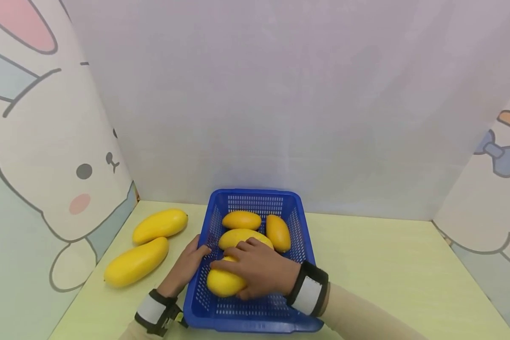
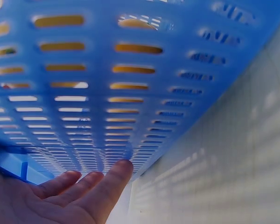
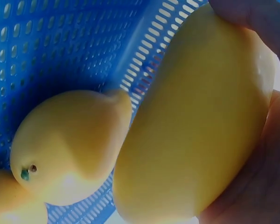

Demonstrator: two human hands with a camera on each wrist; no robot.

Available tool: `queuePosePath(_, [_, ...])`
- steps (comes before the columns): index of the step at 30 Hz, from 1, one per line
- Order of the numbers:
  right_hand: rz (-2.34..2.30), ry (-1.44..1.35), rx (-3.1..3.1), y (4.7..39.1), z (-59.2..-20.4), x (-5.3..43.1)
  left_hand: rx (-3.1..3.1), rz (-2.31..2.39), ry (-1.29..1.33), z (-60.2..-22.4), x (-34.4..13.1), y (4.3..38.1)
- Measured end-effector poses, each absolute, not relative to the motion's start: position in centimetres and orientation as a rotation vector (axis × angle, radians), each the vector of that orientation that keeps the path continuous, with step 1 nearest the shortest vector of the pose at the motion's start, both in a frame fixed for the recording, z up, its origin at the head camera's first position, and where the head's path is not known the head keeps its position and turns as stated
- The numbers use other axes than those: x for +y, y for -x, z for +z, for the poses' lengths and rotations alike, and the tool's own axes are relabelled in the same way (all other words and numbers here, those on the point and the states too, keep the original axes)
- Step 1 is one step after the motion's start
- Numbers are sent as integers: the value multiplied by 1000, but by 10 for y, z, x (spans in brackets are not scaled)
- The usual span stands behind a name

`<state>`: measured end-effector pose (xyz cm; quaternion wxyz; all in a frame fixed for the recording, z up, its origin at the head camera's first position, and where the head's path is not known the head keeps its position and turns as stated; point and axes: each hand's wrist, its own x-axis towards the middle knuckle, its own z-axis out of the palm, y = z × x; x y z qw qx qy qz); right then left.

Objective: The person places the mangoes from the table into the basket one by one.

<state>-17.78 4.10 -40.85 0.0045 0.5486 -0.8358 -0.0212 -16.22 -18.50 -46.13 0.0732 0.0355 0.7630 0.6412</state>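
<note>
A blue plastic basket [image 1: 255,326] with slotted walls stands on the table. My left hand [image 1: 186,267] holds its left rim, thumb over the edge; in the left wrist view, the left fingers [image 2: 113,184] lie along the outside of the slotted wall. Inside the basket, my right hand [image 1: 263,267] grips a yellow mango [image 1: 225,283], which fills much of the right wrist view. Beyond that hand lie a long yellow mango [image 1: 240,236], partly covered by the fingers, and two orange-yellow mangoes, one at the back [image 1: 241,220] and one at the right [image 1: 278,233].
Two long yellow mangoes, one farther back [image 1: 159,225] and one nearer [image 1: 136,262], lie on the pale yellow table [image 1: 378,269] left of the basket. A pale cloth wall [image 1: 280,104] rises behind, and rabbit-print panels [image 1: 38,156] flank both sides.
</note>
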Motion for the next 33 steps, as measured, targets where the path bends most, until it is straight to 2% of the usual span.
queuePosePath(22, [-168, -1968, -2427, 173, -420, 30, 2264, 1905, -132, -462, -186, 163])
queuePosePath(33, [-264, -2000, -2375, 172, -422, 28, 2271, 1903, -123, -461, -186, 162])
